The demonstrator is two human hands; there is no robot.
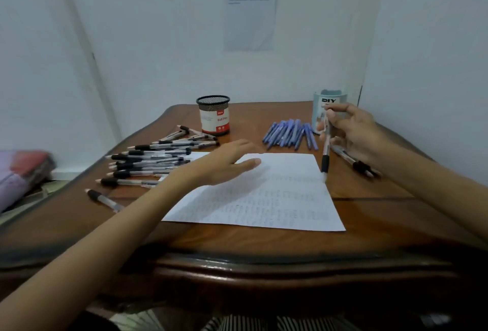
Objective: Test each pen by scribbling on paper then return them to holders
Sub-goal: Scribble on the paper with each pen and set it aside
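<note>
A white sheet of paper (266, 193) covered in faint scribbles lies in the middle of the wooden table (369, 211). My left hand (227, 161) rests flat on the sheet's top left part, fingers straight. My right hand (353, 130) pinches a clear pen with a black grip (326, 151), held nearly upright with its tip at the paper's right edge. A black mesh pen holder (213, 115) stands behind the paper. A pale blue holder marked DIY (326, 103) stands at the back right, partly hidden by my right hand.
Several black-grip pens (153, 159) lie heaped left of the paper, one apart (104, 200) near the left edge. Several blue pens (290, 134) lie between the holders. Two black-grip pens (353, 161) lie under my right wrist. A printed sheet (249, 11) hangs on the wall.
</note>
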